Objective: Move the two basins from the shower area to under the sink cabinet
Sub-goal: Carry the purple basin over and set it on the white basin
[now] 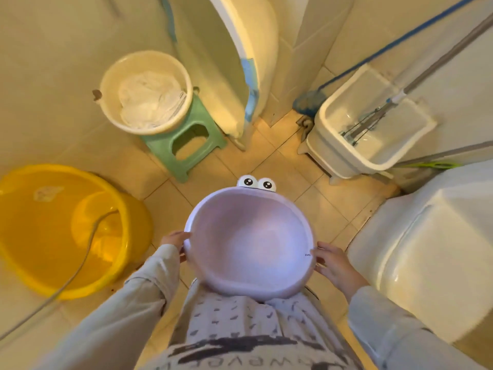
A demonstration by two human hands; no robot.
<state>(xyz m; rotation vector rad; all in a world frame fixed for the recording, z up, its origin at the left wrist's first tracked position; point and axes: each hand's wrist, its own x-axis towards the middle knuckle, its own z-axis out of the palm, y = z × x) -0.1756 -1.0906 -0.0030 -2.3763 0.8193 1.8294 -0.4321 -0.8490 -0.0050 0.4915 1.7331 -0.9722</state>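
A pale purple basin (249, 241) with two cartoon eyes on its far rim is held level in front of my body, above the tiled floor. My left hand (174, 240) grips its left rim and my right hand (334, 265) grips its right rim. The basin is empty. A cream basin (106, 89) holding white cloth rests on a green plastic stool (186, 140) at the upper left. A large yellow basin (48, 236) stands on the floor at the left, with a grey hose lying in it.
A white mop bucket (346, 153) with a mop handle in it stands at the right, near a blue mop head (306, 104). A white toilet (426, 252) fills the lower right. A tall white tub (248, 57) leans against the far wall.
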